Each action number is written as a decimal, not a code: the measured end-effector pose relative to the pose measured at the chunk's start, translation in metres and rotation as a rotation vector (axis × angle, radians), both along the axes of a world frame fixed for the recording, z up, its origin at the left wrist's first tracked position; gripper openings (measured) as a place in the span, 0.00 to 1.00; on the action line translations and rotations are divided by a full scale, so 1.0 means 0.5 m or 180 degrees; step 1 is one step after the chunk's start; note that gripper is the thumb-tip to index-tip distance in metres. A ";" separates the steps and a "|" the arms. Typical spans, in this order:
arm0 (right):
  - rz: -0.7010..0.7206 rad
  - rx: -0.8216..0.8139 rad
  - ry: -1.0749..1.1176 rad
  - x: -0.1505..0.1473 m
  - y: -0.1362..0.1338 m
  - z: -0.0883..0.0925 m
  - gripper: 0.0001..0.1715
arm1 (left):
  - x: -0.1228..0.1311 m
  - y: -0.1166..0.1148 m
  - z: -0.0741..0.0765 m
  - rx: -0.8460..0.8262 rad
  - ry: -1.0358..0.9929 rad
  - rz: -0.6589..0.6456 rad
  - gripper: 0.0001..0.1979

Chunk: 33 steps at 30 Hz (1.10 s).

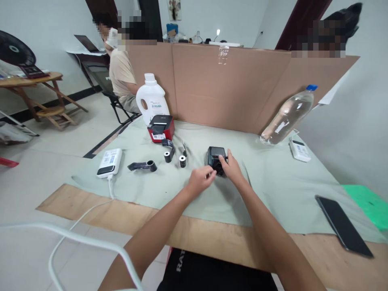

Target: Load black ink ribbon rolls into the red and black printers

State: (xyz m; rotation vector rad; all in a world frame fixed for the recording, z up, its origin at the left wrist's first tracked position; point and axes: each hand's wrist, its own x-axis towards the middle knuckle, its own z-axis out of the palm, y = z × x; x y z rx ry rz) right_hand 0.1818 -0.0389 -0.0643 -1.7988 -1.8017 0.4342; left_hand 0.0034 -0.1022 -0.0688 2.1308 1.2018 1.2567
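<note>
A small black box-shaped device [216, 152] stands near the middle of the cloth-covered table. My right hand [233, 167] grips its right side, with the thumb on the front and a finger reaching round toward the back. At its lower left front edge is my left hand [201, 180], fingers curled into a pinch; whatever lies between the fingertips is hidden. Left of the hands lie a small roll [182, 161], another small roll [167, 157] with a dark strip trailing off it, and a larger dark roll [151, 165] with its strip unwound leftward.
A red and black printer [161, 128] stands before a white jug [152, 99]. A cardboard panel [209, 89] walls the back. A clear bottle [287, 117] leans at right. White power banks [109, 162] lie on both sides, a phone [344, 226] at front right. A white cable [91, 240] crosses front left.
</note>
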 end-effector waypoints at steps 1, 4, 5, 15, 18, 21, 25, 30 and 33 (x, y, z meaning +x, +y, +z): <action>0.0100 0.0141 0.0225 0.009 0.007 -0.016 0.46 | -0.002 0.010 -0.002 -0.0203 -0.0236 0.0268 0.15; 0.0260 0.0410 0.0655 0.021 0.016 -0.053 0.43 | -0.002 0.039 -0.016 -0.0835 -0.0747 0.0695 0.16; 0.0275 0.0435 0.0731 0.020 0.015 -0.060 0.43 | 0.000 0.048 -0.022 -0.1011 -0.0803 0.0715 0.20; 0.0053 0.0659 0.0955 0.002 -0.025 -0.041 0.31 | 0.012 0.062 -0.042 -0.1110 -0.0410 0.0414 0.26; 0.0028 0.0699 0.0939 0.004 -0.034 -0.033 0.29 | 0.011 0.046 -0.039 -0.1044 -0.0360 0.0431 0.26; 0.0020 0.0725 0.0902 0.005 -0.036 -0.034 0.29 | 0.011 0.035 -0.034 -0.1051 -0.0292 0.0440 0.26; -0.0092 0.0948 0.0966 0.004 -0.029 -0.045 0.27 | 0.010 0.030 -0.025 -0.1058 -0.0227 0.0422 0.25; -0.0183 0.1134 0.1060 0.006 -0.020 -0.059 0.25 | -0.002 0.049 -0.029 -0.1095 -0.0362 0.0484 0.20; -0.0197 0.1110 0.1078 0.007 -0.019 -0.059 0.24 | -0.011 0.086 -0.032 -0.1491 -0.0761 0.0519 0.17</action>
